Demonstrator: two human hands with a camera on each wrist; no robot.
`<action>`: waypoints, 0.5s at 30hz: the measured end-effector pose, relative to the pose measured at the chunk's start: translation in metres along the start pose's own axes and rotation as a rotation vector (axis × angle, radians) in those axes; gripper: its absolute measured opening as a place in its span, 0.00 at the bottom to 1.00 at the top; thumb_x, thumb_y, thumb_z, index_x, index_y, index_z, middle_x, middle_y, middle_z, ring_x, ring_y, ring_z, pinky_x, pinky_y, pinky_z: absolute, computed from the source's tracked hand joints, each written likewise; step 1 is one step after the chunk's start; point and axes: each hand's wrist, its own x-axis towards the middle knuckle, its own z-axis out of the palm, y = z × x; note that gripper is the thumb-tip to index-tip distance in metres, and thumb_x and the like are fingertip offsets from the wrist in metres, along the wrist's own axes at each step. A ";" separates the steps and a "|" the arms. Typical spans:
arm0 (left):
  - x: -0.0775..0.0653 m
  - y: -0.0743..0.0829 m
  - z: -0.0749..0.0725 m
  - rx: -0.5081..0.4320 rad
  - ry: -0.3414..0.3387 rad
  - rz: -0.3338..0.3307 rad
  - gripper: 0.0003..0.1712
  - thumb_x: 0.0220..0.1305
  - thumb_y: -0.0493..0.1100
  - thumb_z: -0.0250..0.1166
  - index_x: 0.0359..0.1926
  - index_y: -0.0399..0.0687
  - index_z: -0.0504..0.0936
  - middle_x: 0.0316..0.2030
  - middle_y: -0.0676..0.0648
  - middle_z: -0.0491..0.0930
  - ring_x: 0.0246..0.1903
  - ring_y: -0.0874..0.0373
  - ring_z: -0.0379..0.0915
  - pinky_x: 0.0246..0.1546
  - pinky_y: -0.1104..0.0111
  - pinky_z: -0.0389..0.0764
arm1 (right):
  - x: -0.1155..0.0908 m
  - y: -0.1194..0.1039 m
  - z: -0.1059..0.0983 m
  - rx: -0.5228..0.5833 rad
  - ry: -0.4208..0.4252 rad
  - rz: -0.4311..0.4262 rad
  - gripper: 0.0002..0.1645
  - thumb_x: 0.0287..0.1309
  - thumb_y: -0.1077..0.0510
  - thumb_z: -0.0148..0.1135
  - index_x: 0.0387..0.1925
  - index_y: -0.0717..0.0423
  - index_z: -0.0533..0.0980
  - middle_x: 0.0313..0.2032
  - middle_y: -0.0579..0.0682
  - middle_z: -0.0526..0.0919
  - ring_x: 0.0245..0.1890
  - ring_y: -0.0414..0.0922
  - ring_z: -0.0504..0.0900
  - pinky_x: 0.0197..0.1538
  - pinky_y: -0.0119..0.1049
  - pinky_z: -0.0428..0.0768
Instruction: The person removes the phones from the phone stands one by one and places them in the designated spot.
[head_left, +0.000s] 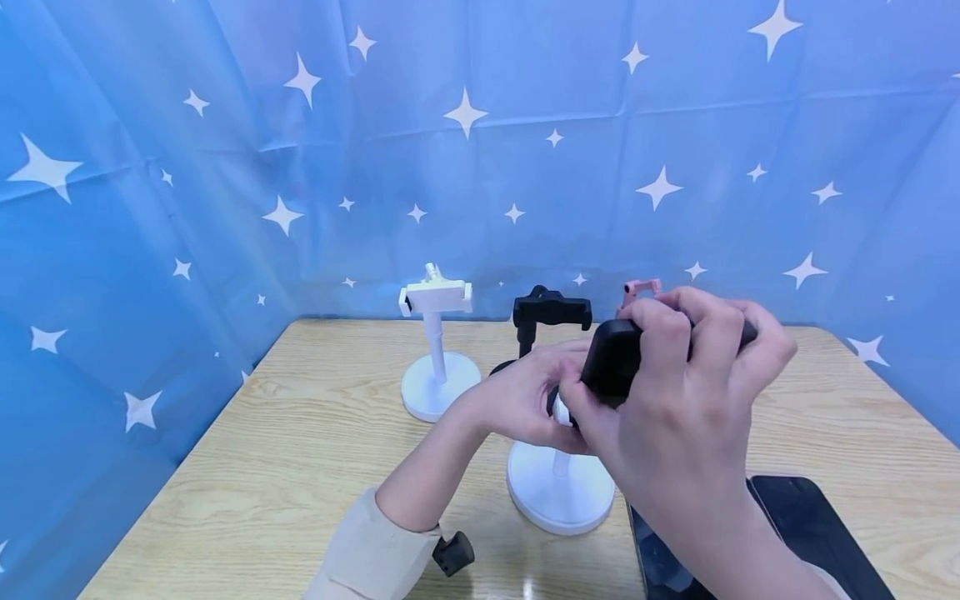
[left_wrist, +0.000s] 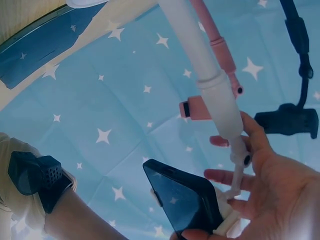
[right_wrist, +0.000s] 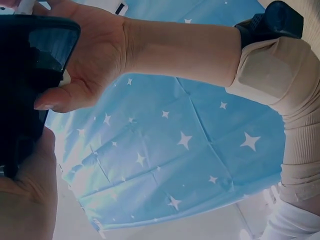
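Observation:
A white phone stand (head_left: 561, 500) stands upright at the table's front middle, its clamp mostly hidden behind the hands. My left hand (head_left: 521, 396) holds the top of this stand, fingers behind its thin neck in the left wrist view, thumb by the phone's lower edge. My right hand (head_left: 693, 392) grips a black smartphone (head_left: 613, 362) from above, tilted. Against the white clamp (left_wrist: 227, 222), the phone (left_wrist: 182, 197) lies close to my left palm. Whether it is seated in the clamp cannot be told.
Behind stand another white phone stand (head_left: 437, 387), a black phone stand (head_left: 551, 310) and a pink phone stand (head_left: 641, 287), partly hidden. Two dark flat devices, one a phone-like slab (head_left: 813, 525) and one a dark screen (head_left: 660, 562), lie at the front right, under my right forearm.

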 end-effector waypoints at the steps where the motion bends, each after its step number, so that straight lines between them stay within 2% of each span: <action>1: 0.000 0.000 0.000 -0.012 -0.005 -0.007 0.30 0.43 0.36 0.70 0.51 0.37 0.71 0.46 0.45 0.71 0.46 0.64 0.66 0.52 0.73 0.69 | 0.000 0.000 0.001 0.006 0.002 0.001 0.41 0.16 0.44 0.75 0.39 0.56 0.71 0.42 0.59 0.72 0.45 0.58 0.69 0.53 0.61 0.50; 10: 0.001 0.000 -0.001 -0.106 -0.047 -0.038 0.31 0.41 0.34 0.70 0.49 0.35 0.69 0.44 0.43 0.72 0.43 0.64 0.67 0.48 0.72 0.72 | -0.013 0.021 0.016 0.036 0.007 0.018 0.44 0.09 0.41 0.76 0.39 0.51 0.74 0.43 0.54 0.74 0.44 0.57 0.69 0.56 0.59 0.48; 15: 0.002 0.002 -0.002 -0.118 -0.063 -0.050 0.32 0.41 0.34 0.71 0.50 0.35 0.69 0.44 0.43 0.73 0.43 0.65 0.68 0.50 0.72 0.71 | -0.015 0.029 0.020 0.033 -0.007 0.016 0.44 0.10 0.39 0.75 0.40 0.49 0.75 0.44 0.51 0.74 0.45 0.56 0.69 0.56 0.59 0.47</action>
